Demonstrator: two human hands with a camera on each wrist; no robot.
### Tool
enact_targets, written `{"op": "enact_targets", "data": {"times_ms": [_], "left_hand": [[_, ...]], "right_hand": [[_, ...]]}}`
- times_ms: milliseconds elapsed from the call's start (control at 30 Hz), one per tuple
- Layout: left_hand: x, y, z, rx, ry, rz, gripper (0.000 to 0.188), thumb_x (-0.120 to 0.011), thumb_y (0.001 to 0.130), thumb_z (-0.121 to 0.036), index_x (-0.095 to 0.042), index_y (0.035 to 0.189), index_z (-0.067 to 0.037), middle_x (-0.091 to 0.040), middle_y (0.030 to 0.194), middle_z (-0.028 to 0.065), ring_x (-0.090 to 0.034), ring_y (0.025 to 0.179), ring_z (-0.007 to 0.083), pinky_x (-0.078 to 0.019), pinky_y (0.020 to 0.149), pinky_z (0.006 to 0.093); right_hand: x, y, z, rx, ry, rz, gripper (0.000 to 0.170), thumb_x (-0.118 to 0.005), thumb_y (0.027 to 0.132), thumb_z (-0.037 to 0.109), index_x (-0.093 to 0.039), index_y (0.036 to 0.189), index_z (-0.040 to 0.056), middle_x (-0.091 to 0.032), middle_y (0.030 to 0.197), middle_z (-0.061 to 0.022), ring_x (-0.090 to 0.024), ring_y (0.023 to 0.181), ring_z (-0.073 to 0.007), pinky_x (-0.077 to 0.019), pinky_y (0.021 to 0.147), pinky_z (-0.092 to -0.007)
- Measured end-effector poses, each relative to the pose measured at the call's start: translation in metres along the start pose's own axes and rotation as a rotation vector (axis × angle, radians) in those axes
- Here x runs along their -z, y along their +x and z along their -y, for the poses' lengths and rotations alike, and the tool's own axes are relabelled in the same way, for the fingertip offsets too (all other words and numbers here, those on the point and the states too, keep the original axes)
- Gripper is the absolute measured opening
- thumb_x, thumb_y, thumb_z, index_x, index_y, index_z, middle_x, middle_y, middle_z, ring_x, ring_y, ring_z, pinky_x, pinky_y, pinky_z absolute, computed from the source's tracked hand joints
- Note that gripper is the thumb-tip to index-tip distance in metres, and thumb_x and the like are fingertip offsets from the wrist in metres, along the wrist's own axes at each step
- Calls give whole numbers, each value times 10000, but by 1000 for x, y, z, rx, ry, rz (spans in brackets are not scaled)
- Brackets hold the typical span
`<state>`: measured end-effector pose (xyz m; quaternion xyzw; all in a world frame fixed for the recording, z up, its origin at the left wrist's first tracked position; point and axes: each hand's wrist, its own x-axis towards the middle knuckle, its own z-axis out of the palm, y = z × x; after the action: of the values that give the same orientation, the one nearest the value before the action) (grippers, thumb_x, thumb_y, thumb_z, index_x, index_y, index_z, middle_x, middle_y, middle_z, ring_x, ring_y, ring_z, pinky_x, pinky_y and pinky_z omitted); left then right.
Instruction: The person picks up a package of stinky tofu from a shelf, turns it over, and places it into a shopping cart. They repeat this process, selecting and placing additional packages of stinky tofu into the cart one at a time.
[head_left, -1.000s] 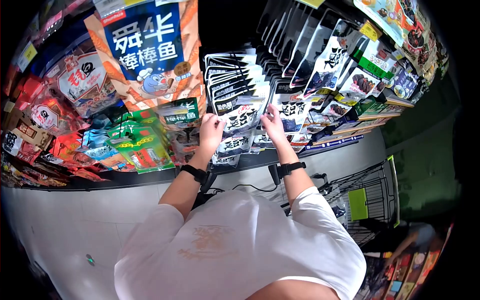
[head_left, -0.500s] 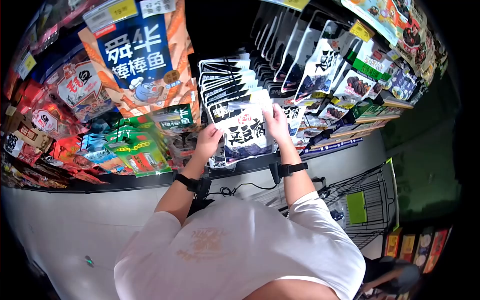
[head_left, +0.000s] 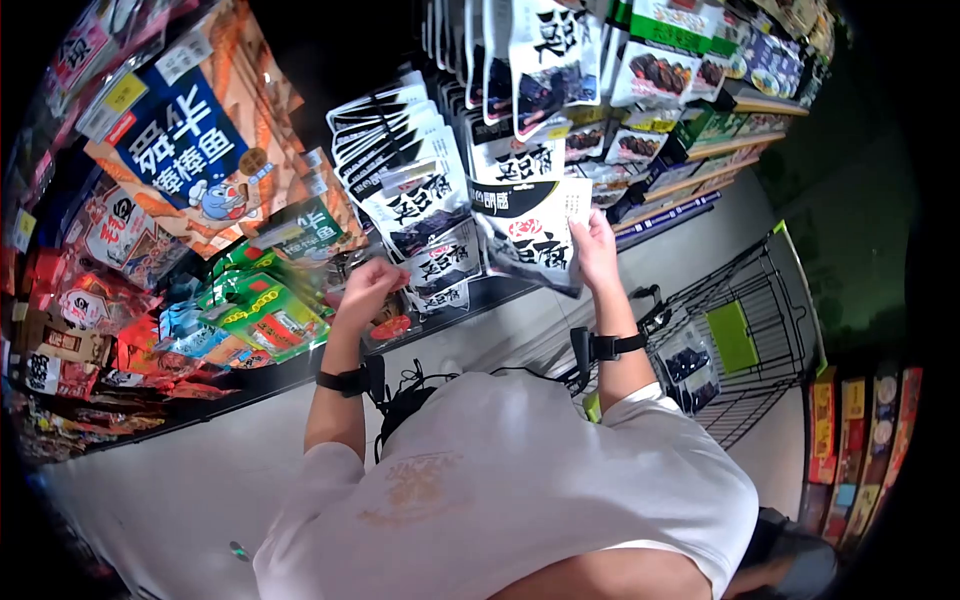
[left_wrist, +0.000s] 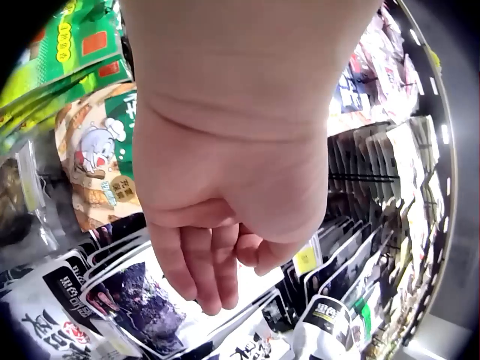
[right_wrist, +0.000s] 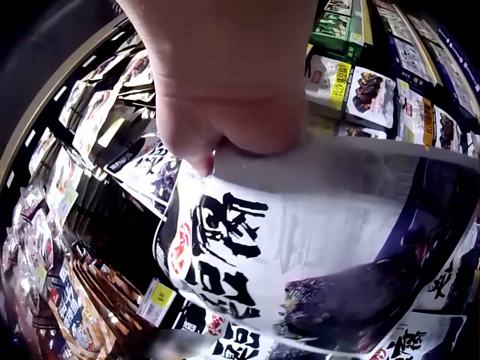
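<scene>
My right hand (head_left: 597, 250) pinches the right edge of a white and black snack bag (head_left: 530, 238) with large black lettering and a dark food picture. In the right wrist view the bag (right_wrist: 247, 247) spreads below the hand (right_wrist: 232, 124), whose fingertips are mostly hidden. My left hand (head_left: 370, 290) is apart from that bag, below a hanging row of matching bags (head_left: 415, 200). Its fingers are loosely curled with nothing between them; in the left wrist view this hand (left_wrist: 232, 195) overlaps the racked bags.
Large orange and blue snack bags (head_left: 200, 150) hang at the left, above green packets (head_left: 262, 310). More white and black bags (head_left: 555, 60) hang at upper right. A wire shopping cart (head_left: 770, 330) holding a dark packet (head_left: 688, 362) stands at my right.
The right hand has drawn one bag off the front of the row and carried it to the right. The left hand has come away from the bag. The head view has shifted rightward toward the cart.
</scene>
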<state>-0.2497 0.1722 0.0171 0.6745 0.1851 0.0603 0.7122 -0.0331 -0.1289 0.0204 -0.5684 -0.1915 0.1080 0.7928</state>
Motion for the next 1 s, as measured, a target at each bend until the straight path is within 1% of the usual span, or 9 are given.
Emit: {"op": "enact_targets", "data": {"times_ms": [133, 167, 300, 467, 533, 633, 733, 800, 1000], "left_hand": [[-74, 0, -26, -130, 421, 178, 308, -619, 851, -190, -558, 1092, -8, -618, 1035, 105, -597, 938, 181, -462, 826, 274], [-100, -7, -32, -320, 419, 217, 471, -660, 817, -229, -474, 1190, -9, -547, 1144, 135, -545, 1041, 214, -426, 891, 297], [-178, -35, -49, -620, 344, 507, 1022, -809, 634, -343, -186, 1364, 7, -293, 1376, 185, -315, 1286, 247, -245, 1063, 379], [-208, -54, -51, -364, -31, 393, 484, -693, 760, -132, -491, 1169, 31, -571, 1051, 70, -552, 979, 168, -450, 838, 305], [-222, -58, -62, -126, -281, 158, 389, -563, 854, -141, -484, 1184, 50, -572, 1106, 89, -554, 987, 169, -448, 847, 298], [-236, -66, -68, -128, -343, 290, 403, -472, 889, -152, -452, 1223, 74, -554, 1172, 130, -545, 1028, 189, -427, 886, 306], [-247, -79, -73, -163, -409, 397, 437, -470, 887, -146, -417, 1259, 77, -540, 1197, 140, -533, 1061, 208, -401, 919, 317], [-253, -88, -74, -164, -380, 367, 434, -482, 886, -143, -423, 1261, 66, -539, 1207, 132, -531, 1070, 214, -395, 923, 314], [-270, -107, -61, -127, -317, 403, 364, -484, 912, -118, -461, 1233, 52, -553, 1192, 122, -530, 1073, 199, -392, 929, 317]], "right_hand": [[-8, -30, 45, 140, -127, -154, 90, -531, 899, 82, -512, 956, 15, -595, 845, -25, -519, 741, -53, -425, 649, -213], [-16, -41, 53, 193, -218, -158, 98, -535, 897, 92, -510, 955, 17, -566, 797, -5, -491, 703, -44, -413, 618, -214], [-59, -109, 97, 125, -338, 162, 146, -493, 914, 123, -520, 999, 7, -590, 1026, -103, -526, 861, -109, -442, 733, -255], [-40, -134, 131, 225, -256, 479, 244, -466, 904, 123, -545, 1098, -3, -554, 1201, -176, -526, 1126, -285, -376, 968, -356], [-20, -143, 142, 275, -345, 297, 230, -509, 866, 85, -569, 1071, 2, -571, 1175, -175, -527, 1125, -291, -382, 965, -346], [22, -141, 144, 765, -745, -449, 304, -618, 759, 27, -557, 1055, -7, -571, 1103, -180, -542, 1035, -284, -404, 923, -363], [53, -151, 151, 389, -478, -508, 372, -636, 810, 94, -516, 1139, -30, -552, 1125, -136, -521, 1048, -213, -405, 909, -330], [77, -162, 150, 150, -75, -221, 261, -555, 899, 123, -553, 1095, -50, -600, 969, -49, -550, 858, -87, -445, 769, -221], [96, -192, 149, 88, -88, -298, 214, -529, 911, 142, -612, 963, -49, -615, 808, -15, -538, 712, -52, -436, 642, -204]]}}
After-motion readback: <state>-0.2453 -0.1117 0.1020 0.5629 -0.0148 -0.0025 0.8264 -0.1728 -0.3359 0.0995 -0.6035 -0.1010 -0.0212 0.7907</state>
